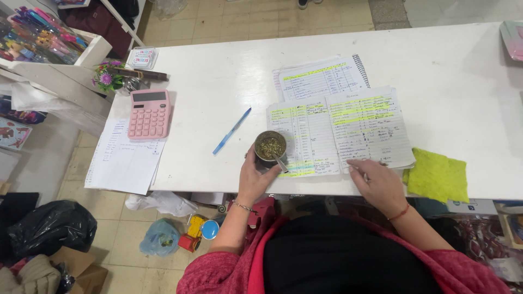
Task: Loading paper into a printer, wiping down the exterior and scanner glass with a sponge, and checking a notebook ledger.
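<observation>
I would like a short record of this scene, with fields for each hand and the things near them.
left hand: holds the mate cup with metal straw
right hand: rests on the handwritten sheets
surface: white table
nearby: blue pen, pink calculator, green cloth

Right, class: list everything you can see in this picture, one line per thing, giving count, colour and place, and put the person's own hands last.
table: one, white, fills the middle.
cup of herbs: one, metal straw, near front edge.
pen: one, blue, left of cup.
calculator: one, pink, left end.
loose sheet: one, white, under calculator.
notebook pages: handwritten, yellow highlights, centre right.
cloth: one, yellow-green, front right.
flowers: small bunch, purple, left corner.
toy truck: one, yellow and red, on floor.
left hand: holds the cup.
right hand: fingers on the pages.
</observation>
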